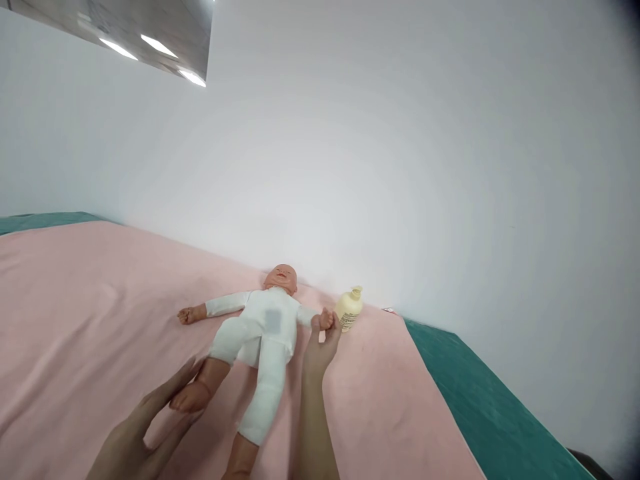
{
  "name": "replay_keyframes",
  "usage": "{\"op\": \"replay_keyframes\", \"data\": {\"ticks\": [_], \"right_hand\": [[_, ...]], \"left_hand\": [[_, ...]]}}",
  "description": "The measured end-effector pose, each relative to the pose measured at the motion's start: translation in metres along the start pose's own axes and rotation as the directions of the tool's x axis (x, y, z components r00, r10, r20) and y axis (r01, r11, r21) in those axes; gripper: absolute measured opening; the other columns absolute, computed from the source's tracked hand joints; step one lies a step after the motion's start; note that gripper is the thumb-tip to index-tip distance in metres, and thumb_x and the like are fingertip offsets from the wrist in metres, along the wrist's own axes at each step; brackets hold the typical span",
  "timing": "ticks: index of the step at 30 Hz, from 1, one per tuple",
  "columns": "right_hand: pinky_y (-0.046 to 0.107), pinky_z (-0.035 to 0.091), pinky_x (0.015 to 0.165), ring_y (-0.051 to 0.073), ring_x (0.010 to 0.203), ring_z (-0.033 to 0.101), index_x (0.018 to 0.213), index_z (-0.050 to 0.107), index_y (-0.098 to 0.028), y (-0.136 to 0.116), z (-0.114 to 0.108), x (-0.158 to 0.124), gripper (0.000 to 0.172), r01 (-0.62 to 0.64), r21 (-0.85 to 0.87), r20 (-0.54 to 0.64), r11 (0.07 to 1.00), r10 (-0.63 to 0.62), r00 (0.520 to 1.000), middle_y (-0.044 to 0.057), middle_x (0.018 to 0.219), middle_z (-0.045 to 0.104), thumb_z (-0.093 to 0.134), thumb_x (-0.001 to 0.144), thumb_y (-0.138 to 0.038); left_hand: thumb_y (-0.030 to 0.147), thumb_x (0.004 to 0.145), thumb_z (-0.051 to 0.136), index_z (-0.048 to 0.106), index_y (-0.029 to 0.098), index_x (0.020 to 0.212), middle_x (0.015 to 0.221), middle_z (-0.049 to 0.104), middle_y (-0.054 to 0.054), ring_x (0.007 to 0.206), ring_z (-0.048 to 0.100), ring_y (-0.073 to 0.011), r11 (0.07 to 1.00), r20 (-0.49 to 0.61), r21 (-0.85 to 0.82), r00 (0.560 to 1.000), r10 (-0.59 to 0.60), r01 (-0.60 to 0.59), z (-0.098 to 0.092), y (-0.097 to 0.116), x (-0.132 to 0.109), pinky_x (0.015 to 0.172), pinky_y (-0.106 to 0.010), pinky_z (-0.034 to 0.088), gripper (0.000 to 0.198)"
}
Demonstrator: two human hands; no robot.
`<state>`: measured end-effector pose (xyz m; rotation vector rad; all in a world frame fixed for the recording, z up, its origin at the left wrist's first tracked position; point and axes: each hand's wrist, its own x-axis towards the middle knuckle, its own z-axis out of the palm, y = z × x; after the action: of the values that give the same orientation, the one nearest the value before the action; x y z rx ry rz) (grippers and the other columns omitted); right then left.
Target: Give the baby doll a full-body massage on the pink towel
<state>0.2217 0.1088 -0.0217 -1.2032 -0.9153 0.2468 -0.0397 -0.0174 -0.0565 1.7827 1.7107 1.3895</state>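
A baby doll (273,320) with a white cloth body lies face up on a pink sheet (380,393), its arms and legs spread. My left hand (145,417) is around the doll's bare foot and lower leg on the left, fingers above and thumb below. My right hand (323,343) reaches up beside the body, thumb and fingers closed on the doll's small hand at the right. Just behind those fingertips stands a pale yellow pump bottle (349,308), with dark print on its side. The doll's other foot is cut off by the bottom edge.
A white wall (375,167) rises behind the sheet. Green covering (480,380) shows along the right, and more at the far left. A small printed item (389,310) lies by the wall. A glossy panel with light reflections (150,40) hangs at upper left.
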Motion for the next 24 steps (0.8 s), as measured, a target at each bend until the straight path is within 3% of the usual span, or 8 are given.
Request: {"op": "replay_keyframes", "data": {"ticks": [2, 5, 10, 15, 19, 24], "right_hand": [[0.036, 0.047, 0.100, 0.022, 0.119, 0.056, 0.127, 0.053, -0.020, -0.004, 0.005, -0.009, 0.041, -0.009, 0.046, 0.120, 0.999, 0.003, 0.993, 0.010, 0.130, 0.060, 0.057, 0.089, -0.033], [0.035, 0.050, 0.096, 0.021, 0.114, 0.059, 0.121, 0.060, -0.020, -0.003, 0.010, -0.017, 0.034, 0.062, 0.060, 0.327, 0.996, -0.078, 0.942, 0.009, 0.125, 0.063, 0.055, 0.088, -0.028], [0.039, 0.047, 0.099, 0.019, 0.111, 0.061, 0.117, 0.065, -0.024, 0.003, 0.014, -0.017, 0.041, 0.440, 0.026, 0.505, 0.898, -0.392, 0.769, 0.004, 0.115, 0.069, 0.047, 0.083, -0.008], [0.040, 0.047, 0.098, 0.020, 0.107, 0.062, 0.111, 0.067, -0.025, -0.004, 0.016, -0.014, 0.051, 0.536, -0.010, 0.646, 0.844, -0.404, 0.647, 0.002, 0.113, 0.070, 0.042, 0.075, 0.001], [0.040, 0.046, 0.098, 0.021, 0.107, 0.062, 0.109, 0.068, -0.022, -0.008, 0.016, -0.014, 0.050, 0.541, -0.024, 0.685, 0.841, -0.380, 0.621, 0.004, 0.110, 0.071, 0.041, 0.074, 0.001], [0.039, 0.045, 0.099, 0.020, 0.107, 0.061, 0.109, 0.068, -0.022, -0.007, 0.015, -0.015, 0.049, 0.513, -0.020, 0.658, 0.858, -0.375, 0.653, 0.003, 0.112, 0.070, 0.042, 0.074, 0.000]], "left_hand": [[0.050, 0.087, 0.052, 0.042, 0.040, 0.137, 0.128, 0.064, 0.003, 0.112, 0.063, -0.0254, 1.000, 0.027, -0.012, 0.999, -0.023, 0.024, 0.000, 0.008, 0.012, 0.086, -0.035, 0.058, 0.053], [0.051, 0.086, 0.051, 0.039, 0.036, 0.139, 0.132, 0.061, 0.000, 0.118, 0.060, -0.0266, 0.998, 0.058, -0.031, 0.997, -0.055, 0.057, 0.003, 0.025, 0.027, 0.087, -0.035, 0.057, 0.057], [0.051, 0.086, 0.049, 0.037, 0.032, 0.141, 0.128, 0.064, -0.003, 0.114, 0.062, -0.0272, 0.996, 0.027, -0.033, 0.996, -0.080, 0.081, 0.016, 0.036, 0.043, 0.082, -0.036, 0.057, 0.059], [0.047, 0.083, 0.053, 0.036, 0.026, 0.140, 0.126, 0.065, -0.008, 0.113, 0.063, -0.0265, 0.993, 0.079, -0.108, 0.996, -0.038, 0.046, 0.023, 0.032, 0.056, 0.086, -0.035, 0.056, 0.063], [0.049, 0.081, 0.053, 0.035, 0.024, 0.139, 0.129, 0.062, -0.011, 0.117, 0.060, -0.0272, 0.988, 0.117, -0.119, 0.990, -0.084, 0.098, 0.021, 0.038, 0.064, 0.089, -0.037, 0.054, 0.066], [0.053, 0.081, 0.050, 0.037, 0.025, 0.138, 0.129, 0.062, -0.009, 0.119, 0.059, -0.0270, 0.991, 0.113, -0.094, 0.990, -0.089, 0.100, 0.022, 0.041, 0.063, 0.092, -0.037, 0.052, 0.065]]}}
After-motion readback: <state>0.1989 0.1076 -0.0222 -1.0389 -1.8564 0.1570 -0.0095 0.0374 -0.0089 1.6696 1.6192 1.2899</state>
